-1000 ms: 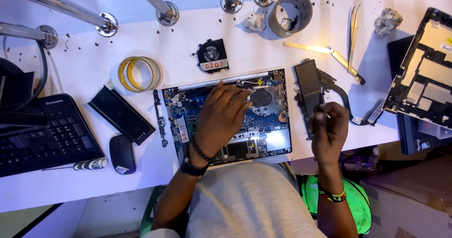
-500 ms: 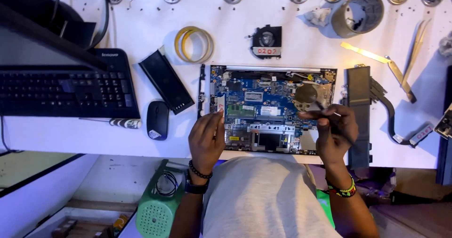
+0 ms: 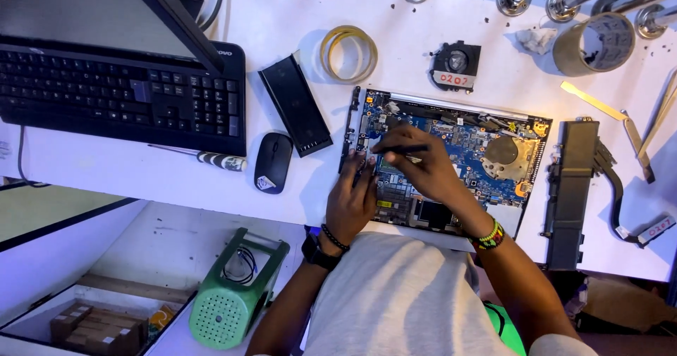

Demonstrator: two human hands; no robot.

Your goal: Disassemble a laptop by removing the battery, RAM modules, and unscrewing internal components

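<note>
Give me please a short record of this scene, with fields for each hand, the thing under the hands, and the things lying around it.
left hand: rests on the left edge of the circuit board, holds nothing visible
right hand: grips a thin dark tool, its tip pointing left over the board
circuit board: blue, lies flat on the white table
left of board: long black part, black mouse, black keyboard, screwdriver
above board: yellow tape ring, small fan, grey tape roll
right of board: dark heat-pipe part
</note>
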